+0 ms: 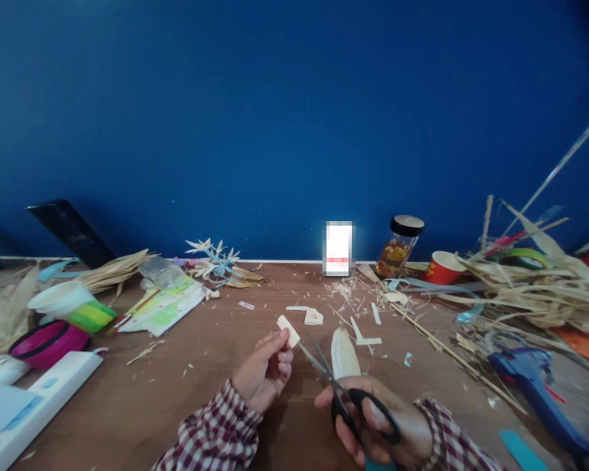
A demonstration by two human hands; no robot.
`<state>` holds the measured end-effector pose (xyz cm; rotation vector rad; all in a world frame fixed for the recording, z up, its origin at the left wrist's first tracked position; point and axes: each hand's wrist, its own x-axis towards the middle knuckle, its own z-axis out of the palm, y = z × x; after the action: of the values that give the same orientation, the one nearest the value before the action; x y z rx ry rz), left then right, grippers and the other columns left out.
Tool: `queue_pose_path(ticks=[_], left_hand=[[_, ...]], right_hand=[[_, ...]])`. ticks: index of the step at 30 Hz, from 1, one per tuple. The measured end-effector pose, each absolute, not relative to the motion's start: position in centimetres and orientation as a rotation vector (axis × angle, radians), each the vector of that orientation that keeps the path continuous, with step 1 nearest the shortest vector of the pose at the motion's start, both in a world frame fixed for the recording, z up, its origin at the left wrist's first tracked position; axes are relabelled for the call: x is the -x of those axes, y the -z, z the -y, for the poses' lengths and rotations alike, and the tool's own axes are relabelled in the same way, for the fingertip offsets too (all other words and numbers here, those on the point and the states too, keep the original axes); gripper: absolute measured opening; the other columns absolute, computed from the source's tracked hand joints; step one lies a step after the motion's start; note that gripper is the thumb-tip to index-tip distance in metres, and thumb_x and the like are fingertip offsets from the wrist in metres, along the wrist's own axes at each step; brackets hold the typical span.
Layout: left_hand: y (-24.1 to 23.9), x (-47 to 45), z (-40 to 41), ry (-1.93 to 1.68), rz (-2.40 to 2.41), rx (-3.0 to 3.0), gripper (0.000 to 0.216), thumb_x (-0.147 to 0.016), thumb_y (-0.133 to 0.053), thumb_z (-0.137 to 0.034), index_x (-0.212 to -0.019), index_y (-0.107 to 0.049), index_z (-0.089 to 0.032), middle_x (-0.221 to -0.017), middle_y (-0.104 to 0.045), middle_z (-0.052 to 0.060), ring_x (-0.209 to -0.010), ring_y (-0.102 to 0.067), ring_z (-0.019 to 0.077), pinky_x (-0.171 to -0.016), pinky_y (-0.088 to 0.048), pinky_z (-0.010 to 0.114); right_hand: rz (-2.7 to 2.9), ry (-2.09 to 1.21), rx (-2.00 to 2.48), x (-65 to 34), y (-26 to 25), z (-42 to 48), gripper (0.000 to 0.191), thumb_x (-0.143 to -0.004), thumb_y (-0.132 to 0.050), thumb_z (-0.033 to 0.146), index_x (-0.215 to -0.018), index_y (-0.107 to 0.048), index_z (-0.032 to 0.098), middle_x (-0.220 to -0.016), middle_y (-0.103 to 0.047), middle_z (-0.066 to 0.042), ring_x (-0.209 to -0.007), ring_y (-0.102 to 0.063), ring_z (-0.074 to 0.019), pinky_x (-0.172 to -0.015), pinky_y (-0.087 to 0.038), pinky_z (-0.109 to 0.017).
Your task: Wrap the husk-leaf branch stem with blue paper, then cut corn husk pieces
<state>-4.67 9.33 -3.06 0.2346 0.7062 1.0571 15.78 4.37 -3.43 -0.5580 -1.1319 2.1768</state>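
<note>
Between the thumb and fingers of my left hand (pixel 269 366) is a small cream strip of husk (pixel 288 330). My right hand (pixel 373 418) has its fingers through the black handles of a pair of scissors (pixel 341 386). The scissor blades are parted and point up and left, one tip close beside the strip's lower edge; whether it touches I cannot tell. A broad pale corn husk piece (pixel 344 353) lies on the table just beyond my right hand. Cut scraps (pixel 314 316) lie ahead of my left hand.
A blue glue gun (pixel 540 386) and a heap of dried husks (pixel 544 288) lie at right. Toward the wall stand a jar (pixel 398 248) and a red paper cup (pixel 444 268). At left are a tilted cup (pixel 71 304), magenta bowl (pixel 49 343) and white power strip (pixel 44 399).
</note>
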Motion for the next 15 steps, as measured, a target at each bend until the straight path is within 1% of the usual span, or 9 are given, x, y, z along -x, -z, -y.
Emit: queue_pose_path(ticks=[3, 6, 10, 15], left_hand=[[3.04, 4.62, -9.35, -1.09, -0.751, -0.32, 0.016, -0.067, -0.07, -0.014, -0.065, -0.054, -0.012, -0.058, -0.05, -0.003, -0.043, -0.042, 0.0003, -0.036, -0.034, 0.008], [2.95, 4.47, -9.3, -1.099, -0.793, -0.403, 0.018, -0.062, -0.073, -0.016, -0.065, -0.056, -0.011, -0.055, -0.05, -0.004, -0.043, -0.041, 0.0004, -0.036, -0.033, 0.008], [2.91, 4.21, -9.19, -1.093, -0.83, -0.443, 0.02, -0.06, -0.075, -0.018, -0.063, -0.056, -0.012, -0.05, -0.049, -0.005, -0.042, -0.04, 0.0006, -0.037, -0.033, 0.009], [2.89, 4.13, -9.11, -1.109, -0.844, -0.459, 0.02, -0.061, -0.075, -0.018, -0.064, -0.057, -0.011, -0.054, -0.052, -0.004, -0.042, -0.04, 0.0, -0.038, -0.032, 0.009]], right_hand=[[1.113, -2.155, 0.577, -15.73, 3.37, -4.37, 0.06, -0.071, -0.06, 0.055, -0.108, -0.056, 0.008, -0.066, -0.061, -0.007, -0.041, -0.051, -0.004, -0.03, -0.031, -0.007], [1.114, -2.175, 0.596, -15.58, 3.59, -4.4, 0.06, -0.07, -0.061, 0.055, -0.107, -0.056, 0.008, -0.063, -0.061, -0.006, -0.04, -0.052, -0.0052, -0.03, -0.034, -0.008], [1.101, -2.189, 0.64, -15.42, 4.03, -4.44, 0.056, -0.071, -0.061, 0.053, -0.104, -0.056, 0.009, -0.06, -0.061, -0.004, -0.037, -0.051, -0.0044, -0.029, -0.037, -0.008], [1.073, -2.177, 0.662, -15.33, 4.07, -4.4, 0.054, -0.072, -0.059, 0.055, -0.1, -0.056, 0.009, -0.056, -0.059, -0.002, -0.032, -0.046, -0.0022, -0.026, -0.035, -0.007]])
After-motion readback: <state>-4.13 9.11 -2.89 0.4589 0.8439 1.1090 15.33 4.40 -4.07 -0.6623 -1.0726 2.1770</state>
